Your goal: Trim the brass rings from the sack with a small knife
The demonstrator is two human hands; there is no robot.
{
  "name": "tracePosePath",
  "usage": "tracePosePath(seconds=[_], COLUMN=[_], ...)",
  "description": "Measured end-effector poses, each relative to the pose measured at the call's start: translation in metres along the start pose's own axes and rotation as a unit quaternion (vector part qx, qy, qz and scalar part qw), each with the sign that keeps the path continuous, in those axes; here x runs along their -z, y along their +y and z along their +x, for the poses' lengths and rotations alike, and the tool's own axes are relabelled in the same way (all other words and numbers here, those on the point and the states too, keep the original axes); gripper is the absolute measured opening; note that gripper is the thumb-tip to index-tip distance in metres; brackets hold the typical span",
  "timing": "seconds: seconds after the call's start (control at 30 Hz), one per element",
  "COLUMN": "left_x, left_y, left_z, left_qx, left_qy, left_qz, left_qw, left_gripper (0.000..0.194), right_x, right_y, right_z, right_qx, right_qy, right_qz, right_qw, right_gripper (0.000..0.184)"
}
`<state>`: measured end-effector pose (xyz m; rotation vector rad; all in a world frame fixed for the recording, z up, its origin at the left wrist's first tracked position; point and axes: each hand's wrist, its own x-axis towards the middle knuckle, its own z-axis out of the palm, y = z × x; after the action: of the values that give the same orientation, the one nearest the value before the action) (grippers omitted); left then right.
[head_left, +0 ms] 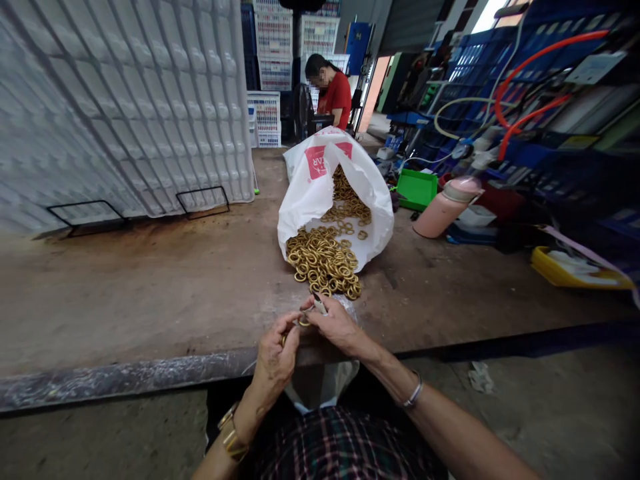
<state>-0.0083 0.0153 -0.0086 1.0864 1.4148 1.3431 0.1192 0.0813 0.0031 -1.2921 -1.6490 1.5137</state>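
Observation:
Close to the table's front edge my two hands meet. My left hand (277, 350) is closed, its fingers pinching a gold-coloured metal ring (304, 321); part of another ring (284, 340) shows at its palm. My right hand (334, 323) is closed around a small white object with a dark tip (319, 305), its kind too small to make out, and its fingertips touch the pinched ring. Just beyond lies a heap of gold-coloured rings (325, 260), spilling from the mouth of a white plastic sack (375, 233) that lies on its side with more rings inside.
On the brown table (175, 293), stacked white moulded trays (190, 100) rise at the left behind black wire stands (203, 200). To the right are a pink bottle (445, 210), a green tray (417, 190) and a yellow tray (575, 270). A person in red (335, 97) sits beyond.

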Motion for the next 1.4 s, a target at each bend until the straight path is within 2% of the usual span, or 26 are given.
tracePosePath(seconds=[0.07,0.13,0.23,0.37,0.57,0.67,0.77,0.9,1.07,1.13,1.23,1.33,1.4], left_x=[0.002,0.003,0.003,0.001,-0.001,0.0,0.001,0.001,0.001,0.001,0.001,0.002,0.002], left_y=[-0.001,-0.001,-0.002,-0.003,0.0,-0.002,-0.006,-0.007,-0.004,-0.004,-0.006,-0.009,-0.01], left_z=[0.001,0.0,-0.002,-0.004,-0.004,-0.005,-0.006,-0.007,-0.008,-0.008,-0.008,-0.007,-0.008], left_qx=[-0.028,-0.039,-0.031,0.044,0.138,0.162,0.152,0.148,0.161,0.165,0.166,0.155,0.146], left_qy=[-0.002,-0.007,-0.019,-0.028,-0.078,-0.098,-0.107,-0.116,-0.115,-0.108,-0.092,-0.077,-0.073], left_qz=[0.019,0.03,0.035,0.0,-0.049,-0.09,-0.126,-0.176,-0.22,-0.229,-0.215,-0.176,-0.153], left_qw=[0.999,0.999,0.999,0.999,0.986,0.978,0.974,0.966,0.955,0.953,0.958,0.969,0.975], left_gripper=[0.02,0.017,0.016,0.019,0.031,0.031,0.029,0.024,0.022,0.023,0.025,0.027,0.027], right_x=[-0.002,-0.003,-0.004,-0.007,-0.008,-0.007,-0.006,-0.007,-0.007,-0.007,-0.007,-0.007,-0.007], right_y=[-0.001,-0.002,-0.002,-0.001,0.001,0.001,0.002,0.001,0.005,0.008,0.013,0.014,0.015], right_z=[-0.003,-0.004,-0.004,-0.004,-0.004,-0.005,-0.005,-0.005,-0.003,-0.002,-0.004,-0.009,-0.011], right_qx=[-0.044,-0.064,-0.018,0.047,0.049,0.047,0.036,0.017,0.032,0.037,0.082,0.139,0.146], right_qy=[-0.037,-0.056,-0.034,-0.011,-0.028,-0.049,-0.061,-0.06,-0.048,-0.014,0.02,-0.009,-0.03], right_qz=[0.071,0.091,0.028,-0.058,-0.1,-0.072,-0.034,0.011,0.022,-0.015,-0.134,-0.268,-0.331], right_qw=[0.996,0.992,0.999,0.997,0.993,0.995,0.997,0.998,0.998,0.999,0.987,0.953,0.932], right_gripper=[0.01,0.011,0.019,0.024,0.023,0.025,0.027,0.028,0.027,0.023,0.019,0.015,0.015])
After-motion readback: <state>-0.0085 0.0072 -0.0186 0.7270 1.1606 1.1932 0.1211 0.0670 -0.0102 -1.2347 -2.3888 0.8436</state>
